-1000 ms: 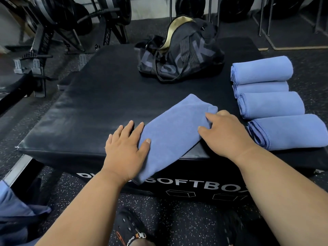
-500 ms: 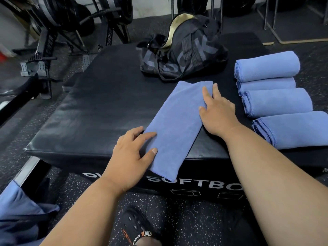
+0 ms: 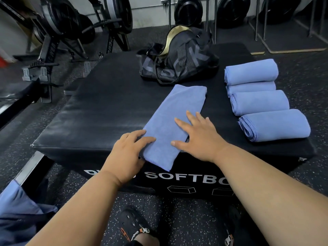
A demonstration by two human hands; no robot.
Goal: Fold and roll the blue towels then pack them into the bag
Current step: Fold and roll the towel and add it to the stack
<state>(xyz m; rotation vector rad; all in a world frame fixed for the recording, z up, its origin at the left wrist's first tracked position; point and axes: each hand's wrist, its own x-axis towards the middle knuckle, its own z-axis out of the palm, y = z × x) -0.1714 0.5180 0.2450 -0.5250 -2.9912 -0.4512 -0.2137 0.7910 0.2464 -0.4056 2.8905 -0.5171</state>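
Note:
A blue towel (image 3: 179,114), folded into a long strip, lies diagonally on the black soft box (image 3: 99,118); its near end hangs slightly over the front edge. My left hand (image 3: 127,153) holds the strip's near left edge, fingers on top. My right hand (image 3: 197,137) lies flat on the strip's near right part, fingers spread. Several rolled blue towels (image 3: 257,100) sit in a row on the box's right side. The black bag (image 3: 179,59), with a gold-lined opening, stands at the back of the box.
Rowing machines (image 3: 58,32) stand on the floor to the left. Weight plates (image 3: 188,9) and rack legs line the back wall. More blue cloth (image 3: 19,210) lies low at the left. My sandalled feet (image 3: 134,228) stand before the box.
My right hand slid up the strip to its far end, then back down to the near part. The strip now lies flatter and longer. My left hand has stayed at the near end.

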